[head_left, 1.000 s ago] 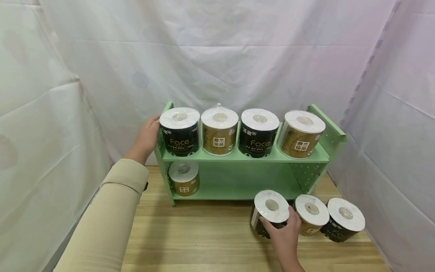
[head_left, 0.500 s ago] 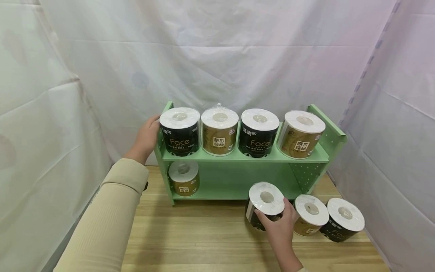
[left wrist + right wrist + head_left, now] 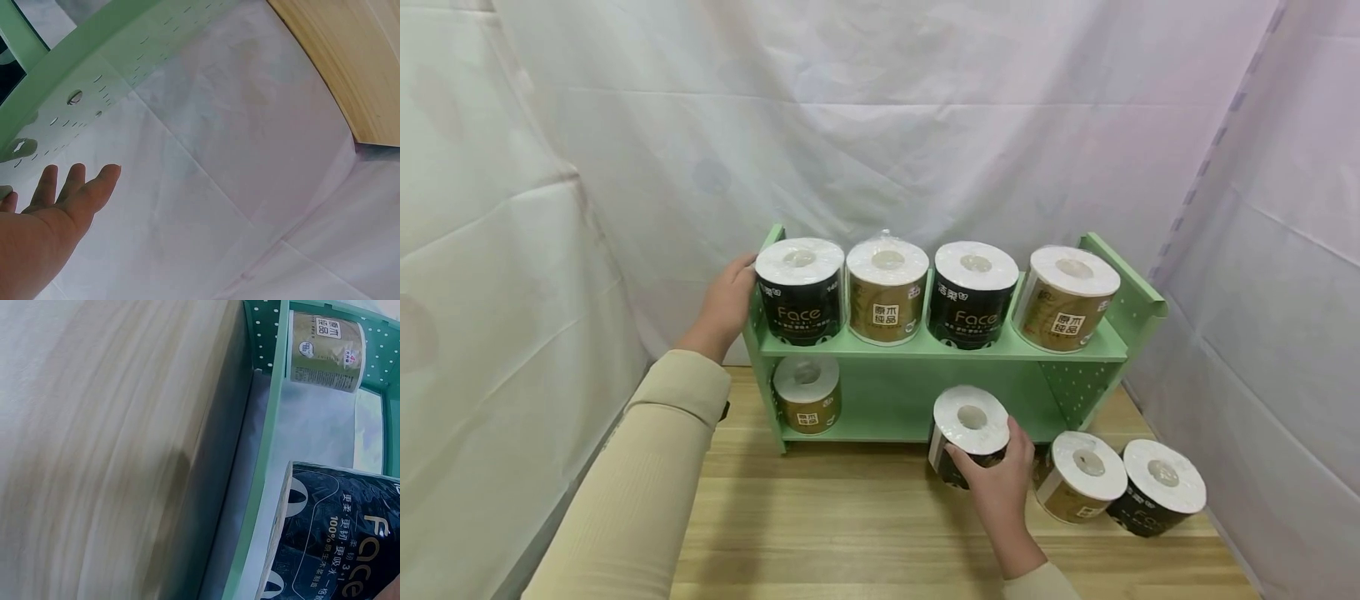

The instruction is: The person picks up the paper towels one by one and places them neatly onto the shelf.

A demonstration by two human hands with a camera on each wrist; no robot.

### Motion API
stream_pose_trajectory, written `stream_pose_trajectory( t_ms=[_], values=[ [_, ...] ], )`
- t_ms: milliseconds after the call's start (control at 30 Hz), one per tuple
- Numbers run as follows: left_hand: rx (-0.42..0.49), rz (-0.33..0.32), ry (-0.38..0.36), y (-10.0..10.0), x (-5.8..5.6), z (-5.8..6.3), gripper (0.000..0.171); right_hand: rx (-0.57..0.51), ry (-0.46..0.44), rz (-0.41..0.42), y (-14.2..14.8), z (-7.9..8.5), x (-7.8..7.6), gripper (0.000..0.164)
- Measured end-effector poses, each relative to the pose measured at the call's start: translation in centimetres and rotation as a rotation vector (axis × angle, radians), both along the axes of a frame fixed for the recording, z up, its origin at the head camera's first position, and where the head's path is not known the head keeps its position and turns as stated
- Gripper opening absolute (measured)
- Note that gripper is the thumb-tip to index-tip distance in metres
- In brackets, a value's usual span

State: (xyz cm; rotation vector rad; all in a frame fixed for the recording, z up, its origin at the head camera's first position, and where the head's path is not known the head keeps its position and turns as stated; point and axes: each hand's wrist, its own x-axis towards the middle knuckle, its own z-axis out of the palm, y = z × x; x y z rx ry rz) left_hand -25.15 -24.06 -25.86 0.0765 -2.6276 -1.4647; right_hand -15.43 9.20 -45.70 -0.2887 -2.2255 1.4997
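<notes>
My right hand [image 3: 1002, 487] grips a black-wrapped toilet paper roll [image 3: 953, 423], thumb on its near side and fingers on its right. The roll is tilted, before the lower level of a green two-tier shelf [image 3: 925, 353]; the right wrist view shows its black "Face" wrapper [image 3: 334, 534] over the shelf's front edge. My left hand [image 3: 722, 307] is at the shelf's left side panel; its fingers look extended beside the perforated panel [image 3: 81, 81] in the left wrist view. A gold-wrapped roll [image 3: 808, 402] stands at the lower level's left end.
Along the upper level stand black rolls [image 3: 801, 304] and gold rolls [image 3: 886, 308], alternating. On the wooden table [image 3: 835, 533] at right are a gold roll [image 3: 1078, 487] and another black roll [image 3: 1161, 492]. White cloth [image 3: 880, 150] hangs behind and on both sides.
My right hand has carried the black roll left and toward the shelf's lower level, away from the two rolls at right. The left hand has stayed at the side panel.
</notes>
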Motion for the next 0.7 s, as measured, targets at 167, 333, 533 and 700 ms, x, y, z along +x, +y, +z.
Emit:
stream_pose_trajectory(
  t_ms=[167,333,533,700],
  values=[
    [-0.001,-0.002,0.006,0.0,0.0,0.0,0.058,-0.033,-0.009,0.019,-0.7,-0.1,-0.7,0.094],
    [-0.003,-0.001,0.008,-0.1,-0.1,-0.1,0.058,-0.045,-0.035,0.042,-1.3,-0.2,-1.2,0.095],
    [-0.001,-0.004,0.011,-0.1,-0.2,-0.2,0.058,-0.054,-0.033,0.067,-1.9,-0.2,-1.8,0.095],
    [-0.001,-0.004,0.015,0.0,-0.1,-0.2,0.058,-0.058,-0.005,0.062,-2.4,-0.2,-2.3,0.093]
  ],
)
